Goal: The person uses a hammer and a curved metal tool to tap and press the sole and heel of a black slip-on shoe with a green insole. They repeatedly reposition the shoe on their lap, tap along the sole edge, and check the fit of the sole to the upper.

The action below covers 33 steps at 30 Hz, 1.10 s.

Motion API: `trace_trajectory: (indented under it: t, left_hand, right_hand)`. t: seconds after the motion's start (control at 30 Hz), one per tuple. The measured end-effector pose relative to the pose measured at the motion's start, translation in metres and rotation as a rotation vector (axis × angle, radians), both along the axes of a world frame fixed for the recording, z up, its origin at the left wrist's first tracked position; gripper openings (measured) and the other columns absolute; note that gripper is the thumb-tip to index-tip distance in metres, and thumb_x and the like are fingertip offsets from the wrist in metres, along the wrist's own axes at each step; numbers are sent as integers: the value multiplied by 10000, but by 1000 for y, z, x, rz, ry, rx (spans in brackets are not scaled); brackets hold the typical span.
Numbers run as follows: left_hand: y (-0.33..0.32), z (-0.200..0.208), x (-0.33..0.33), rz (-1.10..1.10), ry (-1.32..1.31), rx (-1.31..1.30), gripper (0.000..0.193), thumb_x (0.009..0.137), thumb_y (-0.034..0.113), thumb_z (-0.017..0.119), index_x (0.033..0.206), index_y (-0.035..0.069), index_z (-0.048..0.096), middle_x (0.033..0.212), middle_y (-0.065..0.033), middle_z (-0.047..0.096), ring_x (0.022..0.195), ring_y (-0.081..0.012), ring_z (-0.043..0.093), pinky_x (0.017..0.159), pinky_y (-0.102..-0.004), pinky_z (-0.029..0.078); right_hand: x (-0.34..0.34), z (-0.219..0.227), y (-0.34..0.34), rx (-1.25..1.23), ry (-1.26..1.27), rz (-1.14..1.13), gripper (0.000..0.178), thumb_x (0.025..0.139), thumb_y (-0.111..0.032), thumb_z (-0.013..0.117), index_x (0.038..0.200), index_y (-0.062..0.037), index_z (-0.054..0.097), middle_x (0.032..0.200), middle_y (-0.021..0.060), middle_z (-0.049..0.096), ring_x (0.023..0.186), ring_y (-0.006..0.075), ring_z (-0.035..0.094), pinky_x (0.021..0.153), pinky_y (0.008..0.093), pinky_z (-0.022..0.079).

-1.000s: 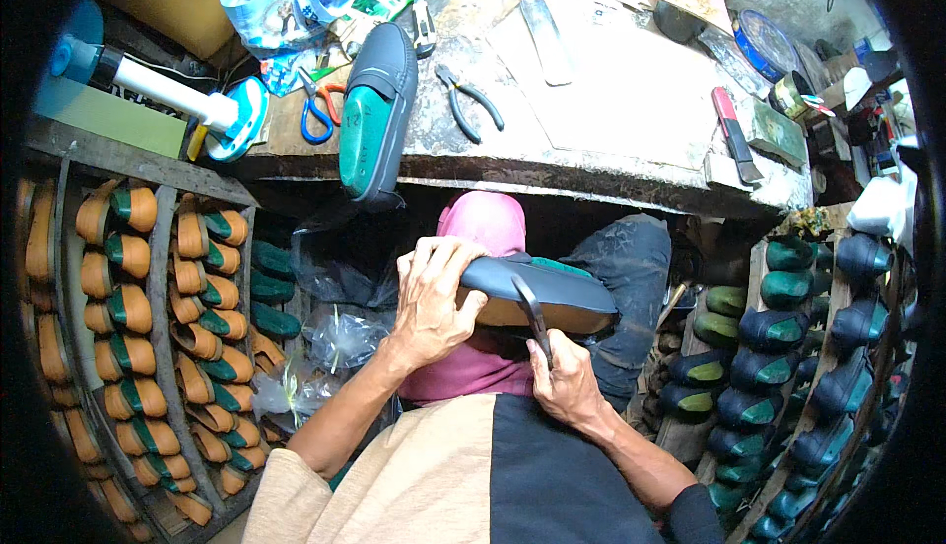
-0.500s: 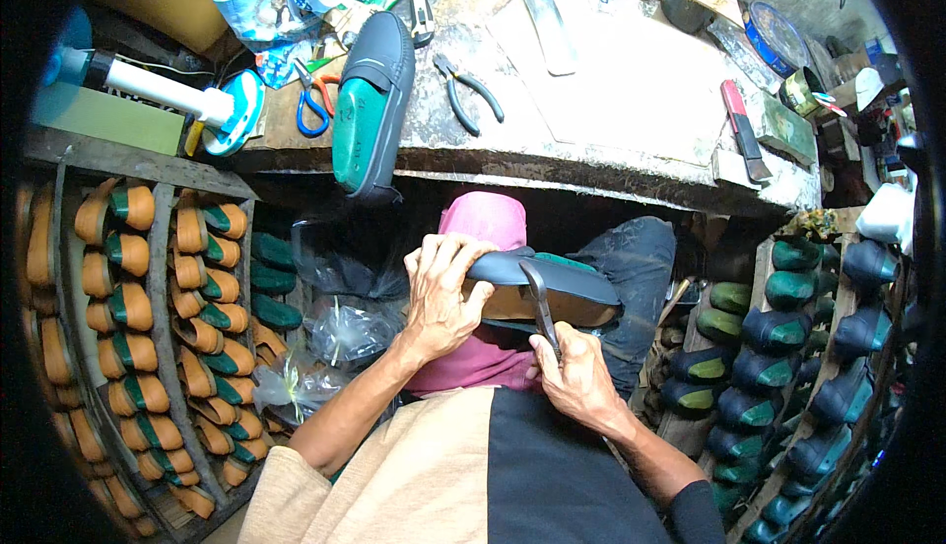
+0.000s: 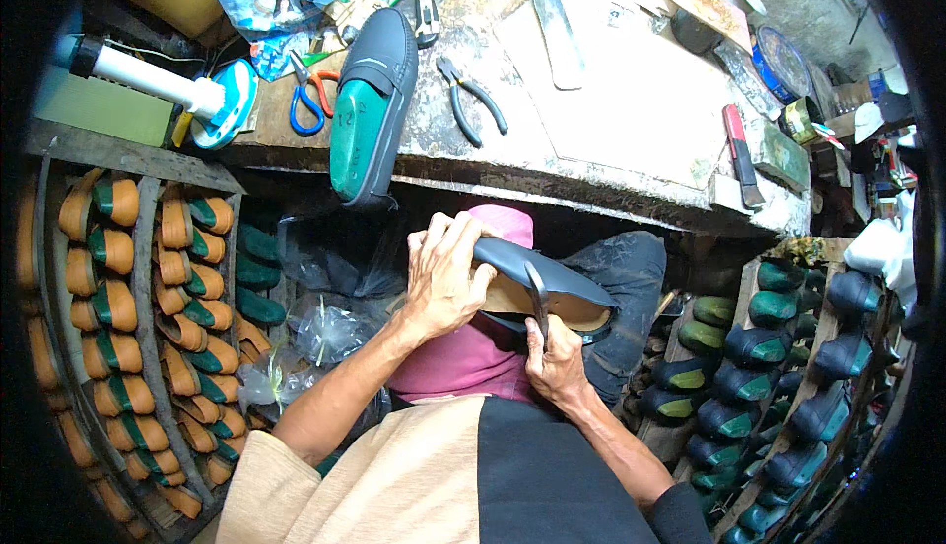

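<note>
Across my lap lies a dark navy shoe point(image 3: 567, 286), its tan underside turned partly toward me. My left hand point(image 3: 443, 278) is closed around its left end, thumb on the near side and fingers over the top. In my right hand point(image 3: 558, 362), closed in a fist, stands a dark metal tool point(image 3: 538, 293) with a curved upper end. That end is against or just in front of the shoe's near edge; contact is unclear, and the fist hides the tool's lower part. Pink cloth point(image 3: 458, 357) covers my left thigh under the shoe.
On the workbench point(image 3: 611, 140) ahead lie a matching loafer point(image 3: 379, 101) with a green last, pliers point(image 3: 470, 101), scissors point(image 3: 307, 105) and a red-handled blade point(image 3: 741, 155). Racks of orange shoes point(image 3: 123, 298) stand left, dark shoes point(image 3: 744, 381) right. Plastic bags point(image 3: 330, 327) sit beside my left arm.
The shoe has turned so more of its dark side shows and the green inside is hidden. My right hand and the tool have moved slightly lower. The whole view has shifted a little.
</note>
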<state>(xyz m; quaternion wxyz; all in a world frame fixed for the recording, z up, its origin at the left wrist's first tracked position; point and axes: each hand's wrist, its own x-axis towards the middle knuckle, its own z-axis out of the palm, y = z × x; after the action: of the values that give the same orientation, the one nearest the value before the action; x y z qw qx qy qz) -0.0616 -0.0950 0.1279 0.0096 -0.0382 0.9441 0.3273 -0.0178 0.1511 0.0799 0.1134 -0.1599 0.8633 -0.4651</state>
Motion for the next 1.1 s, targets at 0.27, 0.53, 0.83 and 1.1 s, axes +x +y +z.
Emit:
trace_trajectory:
  t: [0.27,0.53,0.83,1.1]
  left_hand:
    - [-2,-1,8,-43,20,-62,422,878,232,779,1280,150,684,1235,-87,643,1204,-341,580,1009,-529,428]
    - [-16,14,29,-237,-30,44,647,927,363,835,1515,179,636,1477,-102,585,1367,-363,514,1092,-537,417]
    - [15,-15,35,113,86,-63,560,936,674,809,1147,155,809,1142,-54,706,1169,-326,601,974,-544,419]
    - [12,-19,41,28,83,-92,640,896,635,859,1278,130,760,1239,-102,673,1250,-352,578,1002,-554,438]
  right_hand:
    - [6,-2,-4,-6,77,-9,257,1071,-50,745,912,11,553,763,264,610,698,506,665,607,543,503]
    - [34,9,9,-51,-27,30,245,1095,-61,705,907,20,572,760,258,594,692,500,662,613,534,495]
    - [42,44,24,68,-60,87,304,1118,-103,683,866,39,587,705,211,556,597,399,601,597,488,459]
    - [-7,57,-12,52,95,45,314,1130,-143,695,873,11,600,664,164,614,547,301,629,579,460,487]
